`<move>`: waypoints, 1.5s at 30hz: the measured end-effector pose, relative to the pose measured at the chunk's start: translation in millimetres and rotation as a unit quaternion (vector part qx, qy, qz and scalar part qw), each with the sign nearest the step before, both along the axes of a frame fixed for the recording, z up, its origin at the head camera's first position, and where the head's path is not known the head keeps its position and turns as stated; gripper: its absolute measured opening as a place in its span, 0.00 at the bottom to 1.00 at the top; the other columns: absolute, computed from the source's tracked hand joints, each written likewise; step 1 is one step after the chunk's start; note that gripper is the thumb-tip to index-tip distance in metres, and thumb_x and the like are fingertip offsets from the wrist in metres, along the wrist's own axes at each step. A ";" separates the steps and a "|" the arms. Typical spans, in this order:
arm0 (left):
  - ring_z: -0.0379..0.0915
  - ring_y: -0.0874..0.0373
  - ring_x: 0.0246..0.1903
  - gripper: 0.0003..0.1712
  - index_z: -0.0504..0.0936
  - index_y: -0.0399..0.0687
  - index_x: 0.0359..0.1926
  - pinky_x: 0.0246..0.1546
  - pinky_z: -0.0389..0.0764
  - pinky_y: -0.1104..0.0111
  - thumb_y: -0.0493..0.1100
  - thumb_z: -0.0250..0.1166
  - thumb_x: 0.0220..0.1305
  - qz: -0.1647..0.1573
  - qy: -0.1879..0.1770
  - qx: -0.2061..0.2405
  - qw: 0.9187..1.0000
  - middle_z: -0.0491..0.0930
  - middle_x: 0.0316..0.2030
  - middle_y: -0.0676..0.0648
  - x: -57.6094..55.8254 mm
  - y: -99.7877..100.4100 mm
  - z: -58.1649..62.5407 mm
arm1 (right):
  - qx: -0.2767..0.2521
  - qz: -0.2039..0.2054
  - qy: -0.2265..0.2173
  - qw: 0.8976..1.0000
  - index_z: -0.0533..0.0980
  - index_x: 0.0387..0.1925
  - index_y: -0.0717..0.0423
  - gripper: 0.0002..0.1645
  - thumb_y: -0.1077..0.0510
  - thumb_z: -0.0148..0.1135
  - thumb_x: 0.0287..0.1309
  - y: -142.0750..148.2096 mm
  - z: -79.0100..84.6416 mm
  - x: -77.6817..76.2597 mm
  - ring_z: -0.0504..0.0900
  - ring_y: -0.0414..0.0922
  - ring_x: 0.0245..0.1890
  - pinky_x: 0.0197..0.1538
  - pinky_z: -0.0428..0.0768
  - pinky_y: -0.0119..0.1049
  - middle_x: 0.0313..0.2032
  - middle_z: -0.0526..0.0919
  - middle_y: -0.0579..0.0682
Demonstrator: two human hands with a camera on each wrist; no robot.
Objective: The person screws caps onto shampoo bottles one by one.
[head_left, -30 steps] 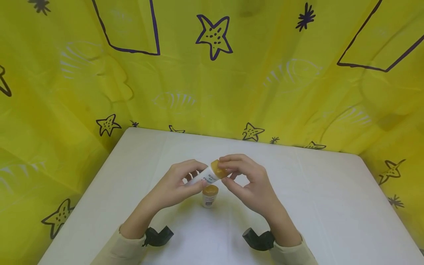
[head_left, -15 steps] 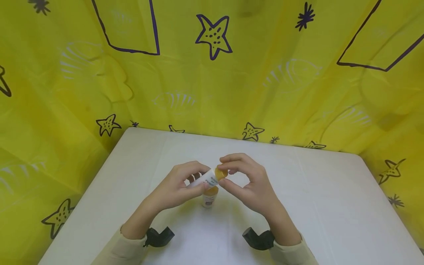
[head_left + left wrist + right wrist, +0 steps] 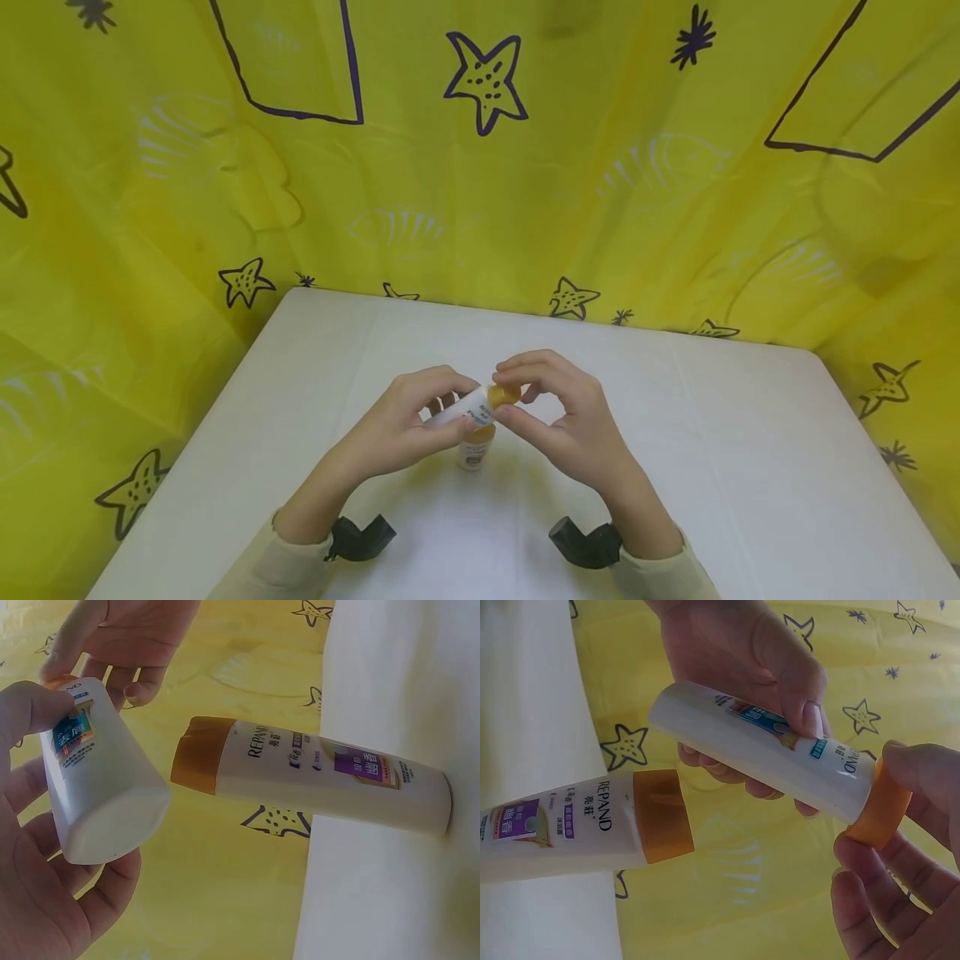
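Note:
My left hand (image 3: 408, 417) grips the white body of a shampoo-style bottle (image 3: 761, 742) with a teal label, its thumb lying along the label side. The bottle is held tilted in the air, its orange cap (image 3: 883, 802) pointing toward my right hand (image 3: 566, 404). The right thumb and fingers pinch that cap, which sits at the bottle's end. In the left wrist view the flat base faces the camera. A second white bottle (image 3: 330, 776), with a purple label and an orange cap, stands upright on the table, partly hidden by the held bottle in the head view.
The white table (image 3: 697, 467) reaches back to a yellow curtain (image 3: 420, 167) printed with stars and fish. Black wrist mounts (image 3: 362, 537) sit at both cuffs, close above the table.
The held bottle has tipped flatter, its capped end dropping slightly and shifting right. The right fingers have moved a little on the cap. The standing bottle has not moved.

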State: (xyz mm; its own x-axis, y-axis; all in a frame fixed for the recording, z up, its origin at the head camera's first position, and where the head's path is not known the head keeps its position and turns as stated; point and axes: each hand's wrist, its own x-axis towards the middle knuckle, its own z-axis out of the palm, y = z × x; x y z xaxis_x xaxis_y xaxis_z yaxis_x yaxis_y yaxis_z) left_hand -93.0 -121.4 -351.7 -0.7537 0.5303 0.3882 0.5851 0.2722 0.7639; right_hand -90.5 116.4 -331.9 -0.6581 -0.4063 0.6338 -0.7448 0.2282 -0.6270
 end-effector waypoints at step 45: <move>0.76 0.58 0.34 0.10 0.81 0.46 0.47 0.32 0.81 0.66 0.37 0.58 0.69 -0.148 -0.132 0.052 0.979 0.84 0.36 0.47 -2.4 -10.4 2.5 | 0.003 0.118 0.087 0.989 0.83 0.50 0.57 0.22 0.58 0.75 0.53 4.7 1.9 -1.8 0.82 0.52 0.56 0.55 0.82 0.39 0.58 0.80 0.60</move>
